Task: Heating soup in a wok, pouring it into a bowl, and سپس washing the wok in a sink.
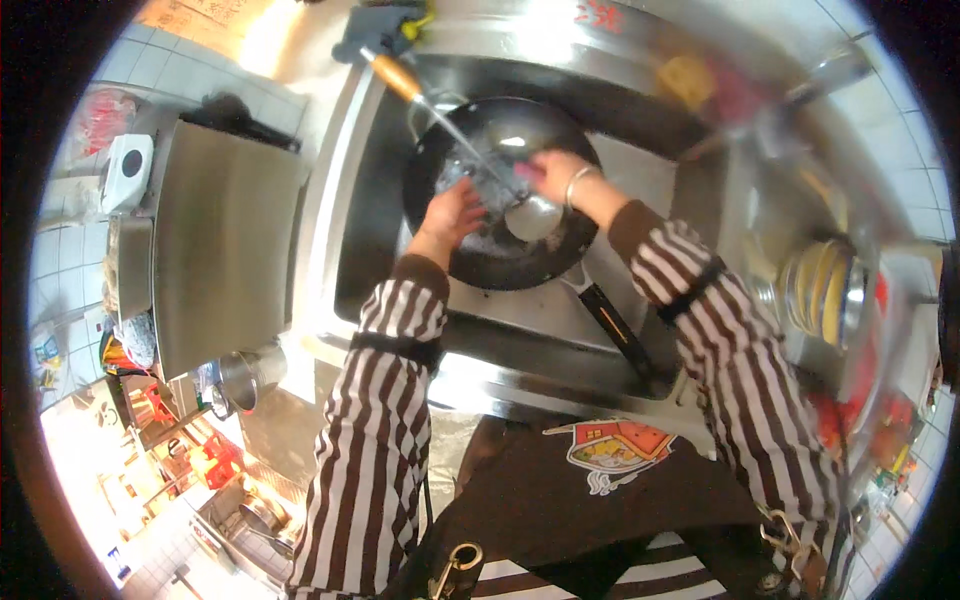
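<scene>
A dark round wok [517, 274] sits in a stainless-steel sink [480, 307], its black handle [615, 326] pointing toward me. Some water or suds [472, 176] shows inside it. Across the wok lies a ladle with a wooden grip [397, 79]; its metal bowl [534, 217] rests low in the pan. My right hand [559, 176] is closed around a small pink cloth or scrubber [531, 172], above the ladle's shaft. Over the wok's left side, my left hand [452, 214] has its fingers apart, with nothing visible in it.
Stacked bowls [817, 292] stand right of the sink. Blurred yellow and pink items [686, 82] lie at the back right, and a dark cloth-like item [379, 34] at the back left. A steel-topped counter [225, 247] and a metal bucket [244, 379] are on the left.
</scene>
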Motion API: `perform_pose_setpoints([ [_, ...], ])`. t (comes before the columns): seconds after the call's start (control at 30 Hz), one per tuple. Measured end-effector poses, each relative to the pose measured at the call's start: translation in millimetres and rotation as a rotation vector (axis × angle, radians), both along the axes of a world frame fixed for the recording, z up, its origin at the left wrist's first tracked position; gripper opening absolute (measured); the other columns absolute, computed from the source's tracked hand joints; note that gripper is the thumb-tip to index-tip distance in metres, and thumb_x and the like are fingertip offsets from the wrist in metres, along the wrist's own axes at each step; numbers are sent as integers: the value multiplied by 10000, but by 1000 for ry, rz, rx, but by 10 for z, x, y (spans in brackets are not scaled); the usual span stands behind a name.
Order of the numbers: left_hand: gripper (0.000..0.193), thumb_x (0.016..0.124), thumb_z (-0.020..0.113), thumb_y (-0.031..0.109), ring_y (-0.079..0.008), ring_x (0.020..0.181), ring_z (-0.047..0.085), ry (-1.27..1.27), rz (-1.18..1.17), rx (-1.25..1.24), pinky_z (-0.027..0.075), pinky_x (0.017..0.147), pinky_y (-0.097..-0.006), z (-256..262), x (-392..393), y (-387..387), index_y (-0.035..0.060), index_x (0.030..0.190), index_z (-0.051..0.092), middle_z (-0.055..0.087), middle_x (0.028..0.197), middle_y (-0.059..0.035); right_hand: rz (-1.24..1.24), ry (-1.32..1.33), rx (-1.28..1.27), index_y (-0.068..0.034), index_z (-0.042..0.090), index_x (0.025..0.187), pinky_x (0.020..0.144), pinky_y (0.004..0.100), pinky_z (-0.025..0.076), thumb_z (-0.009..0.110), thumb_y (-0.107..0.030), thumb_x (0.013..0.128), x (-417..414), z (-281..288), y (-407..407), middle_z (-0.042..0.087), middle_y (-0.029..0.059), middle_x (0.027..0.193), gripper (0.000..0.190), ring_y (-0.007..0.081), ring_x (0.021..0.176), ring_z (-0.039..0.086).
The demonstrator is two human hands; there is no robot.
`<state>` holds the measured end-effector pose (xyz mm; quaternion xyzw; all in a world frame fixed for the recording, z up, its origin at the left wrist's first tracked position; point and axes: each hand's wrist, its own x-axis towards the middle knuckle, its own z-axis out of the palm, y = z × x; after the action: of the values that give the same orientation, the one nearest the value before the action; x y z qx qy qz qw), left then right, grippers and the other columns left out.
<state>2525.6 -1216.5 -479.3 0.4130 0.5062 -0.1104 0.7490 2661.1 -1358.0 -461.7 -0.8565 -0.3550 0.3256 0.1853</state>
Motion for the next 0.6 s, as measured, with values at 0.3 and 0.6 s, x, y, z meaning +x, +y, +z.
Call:
perform_pose_setpoints([
  [0.3, 603, 827, 225, 454, -295, 1150, 258, -173, 482, -218, 159, 954, -410, -35, 123, -10, -8, 1213, 229, 241, 1262, -161, -473, 916, 560, -64, 573, 911, 665, 256, 422, 528, -127, 745, -164, -878, 551, 586, 27, 807, 183, 110, 726, 527],
  [0.6, 662, 815, 210, 471, -284, 1215, 114, -151, 664, -280, 87, 972, -408, 324, 45, -487, -33, 1238, 134, 111, 1312, -163, -464, -150, -87, -68, 501, 1011, 757, 334, 416, 474, -173, 739, 400, -946, 314, 500, 138, 1048, 293, 278, 903, 512],
])
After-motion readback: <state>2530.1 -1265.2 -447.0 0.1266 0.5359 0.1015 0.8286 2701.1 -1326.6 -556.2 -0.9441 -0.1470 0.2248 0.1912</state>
